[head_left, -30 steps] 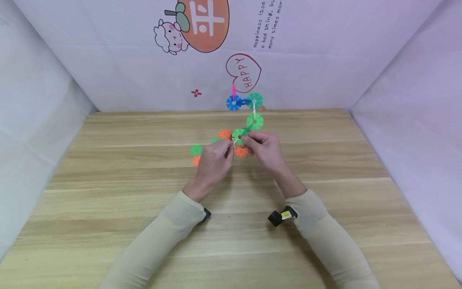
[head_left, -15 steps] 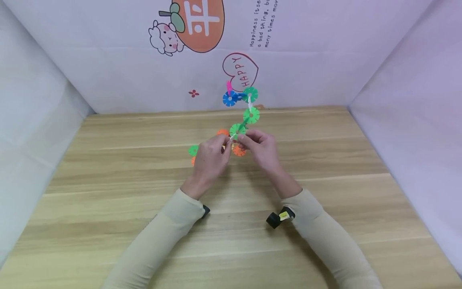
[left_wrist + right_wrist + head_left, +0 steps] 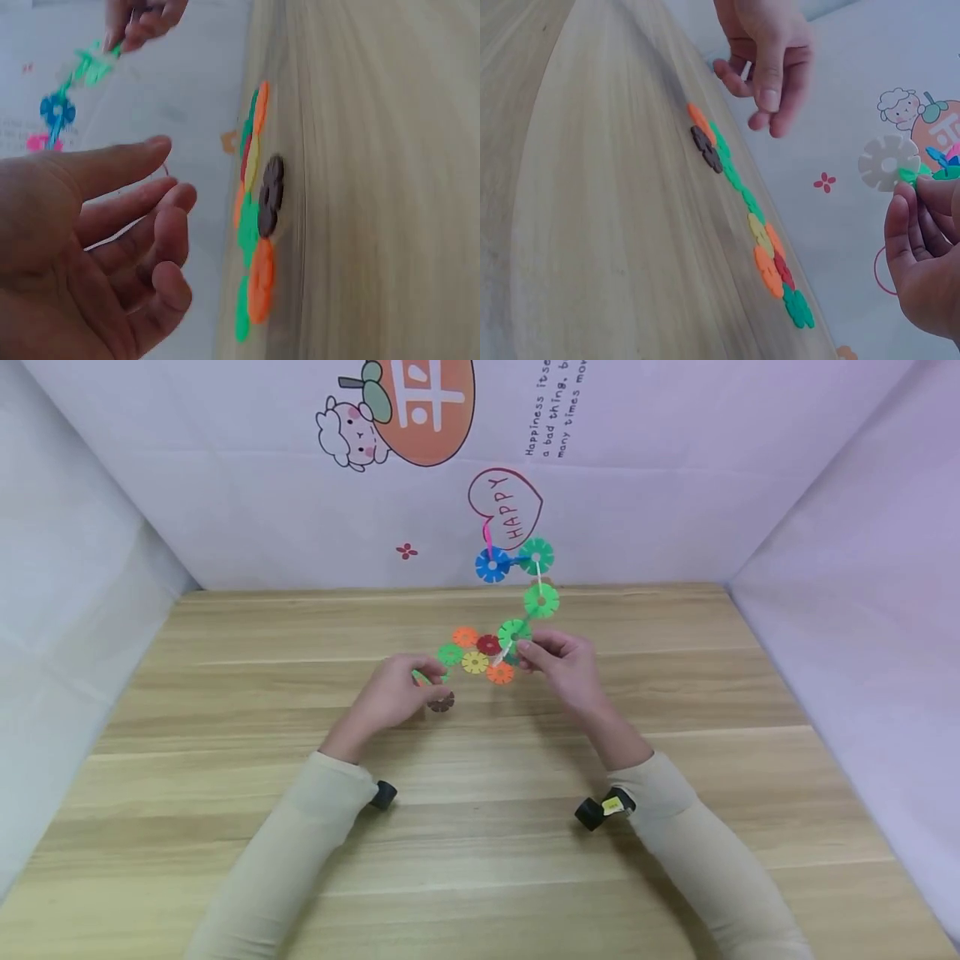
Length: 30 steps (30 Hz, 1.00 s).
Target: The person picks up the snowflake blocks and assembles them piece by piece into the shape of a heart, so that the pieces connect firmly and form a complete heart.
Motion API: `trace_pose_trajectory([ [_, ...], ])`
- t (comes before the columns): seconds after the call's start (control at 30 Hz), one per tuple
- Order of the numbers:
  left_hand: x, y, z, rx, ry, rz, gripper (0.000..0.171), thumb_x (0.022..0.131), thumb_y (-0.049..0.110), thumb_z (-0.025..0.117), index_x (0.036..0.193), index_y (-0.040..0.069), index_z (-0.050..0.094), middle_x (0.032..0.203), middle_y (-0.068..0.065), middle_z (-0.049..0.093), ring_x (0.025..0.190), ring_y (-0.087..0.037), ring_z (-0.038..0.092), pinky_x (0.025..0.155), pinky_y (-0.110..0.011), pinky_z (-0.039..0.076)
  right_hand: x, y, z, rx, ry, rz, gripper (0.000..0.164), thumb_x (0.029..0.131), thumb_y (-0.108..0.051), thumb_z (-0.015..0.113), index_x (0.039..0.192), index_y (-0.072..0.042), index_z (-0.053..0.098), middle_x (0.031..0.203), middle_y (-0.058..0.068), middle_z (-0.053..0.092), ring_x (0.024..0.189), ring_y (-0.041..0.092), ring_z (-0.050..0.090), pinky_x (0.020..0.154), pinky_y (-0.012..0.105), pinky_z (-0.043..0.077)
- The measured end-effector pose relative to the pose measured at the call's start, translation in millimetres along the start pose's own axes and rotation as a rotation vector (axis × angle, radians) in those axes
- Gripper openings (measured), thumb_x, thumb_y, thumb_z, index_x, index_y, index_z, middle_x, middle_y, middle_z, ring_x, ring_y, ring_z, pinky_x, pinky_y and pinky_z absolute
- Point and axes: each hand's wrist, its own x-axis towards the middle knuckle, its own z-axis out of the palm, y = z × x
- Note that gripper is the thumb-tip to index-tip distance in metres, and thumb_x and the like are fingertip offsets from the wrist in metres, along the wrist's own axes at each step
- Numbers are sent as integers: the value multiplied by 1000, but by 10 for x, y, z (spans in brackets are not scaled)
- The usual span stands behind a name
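Observation:
A chain of notched snowflake discs hangs from my right hand [image 3: 566,672], which pinches a green disc [image 3: 507,631] near its lower end. From there it runs up through more green discs to a blue disc [image 3: 483,565] and a pink disc [image 3: 488,539] at the far end. A white disc [image 3: 871,165] sits at the near end in the right wrist view. My left hand [image 3: 397,689] is apart from the chain, with relaxed fingers and nothing between thumb and fingertips [image 3: 178,289]. It hovers over loose discs, beside a brown disc [image 3: 442,704], and hides some of them.
Loose discs lie in a cluster on the wooden table [image 3: 480,860]: a yellow disc [image 3: 467,662], a red disc [image 3: 484,641], an orange disc [image 3: 500,679], another orange disc [image 3: 461,634] and several green ones. A printed white backdrop [image 3: 637,510] rises behind the table.
My left hand has let go of the white disc at the chain's near end and moved left and down, uncovering the yellow and brown discs. My right hand with the chain has shifted slightly right.

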Motion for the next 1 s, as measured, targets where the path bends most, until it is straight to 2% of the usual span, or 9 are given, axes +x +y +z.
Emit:
trace_pose_trajectory([
  [0.13, 39, -143, -80, -8, -83, -34, 38, 89, 17, 79, 123, 5, 69, 101, -6, 65, 80, -23, 56, 68, -34, 48, -19, 13, -76, -19, -26, -7, 19, 97, -5, 67, 106, 11, 69, 84, 8, 66, 77, 19, 63, 78, 28, 58],
  [0.27, 82, -195, -66, 99, -127, -16, 43, 86, 18, 82, 125, 7, 68, 99, -6, 64, 88, -22, 57, 76, -35, 47, -33, 12, -120, -3, -33, -10, 19, 97, -6, 67, 106, 11, 69, 85, 8, 67, 77, 20, 63, 76, 28, 58],
  [0.5, 126, -179, -6, 272, -90, -19, 35, 85, 24, 82, 114, 9, 70, 91, -4, 65, 82, -22, 57, 74, -36, 47, -42, 0, -143, 18, -37, -25, 19, 97, -3, 66, 103, 15, 66, 82, 7, 67, 75, 18, 62, 73, 26, 57],
  [0.8, 115, -163, 33, 386, -48, -31, 30, 83, 32, 85, 98, 10, 70, 92, -4, 66, 84, -23, 58, 75, -38, 47, -44, 26, -171, 17, -8, -10, 18, 96, 0, 66, 103, 16, 66, 79, 5, 66, 72, 14, 62, 71, 25, 57],
  [1.0, 101, -122, 57, 446, -23, -19, 34, 82, 35, 85, 99, 7, 74, 99, -5, 68, 87, -23, 60, 78, -41, 50, -42, 23, -186, 19, -4, -8, 20, 96, 0, 66, 105, 18, 65, 78, 5, 66, 71, 14, 61, 71, 25, 57],
])
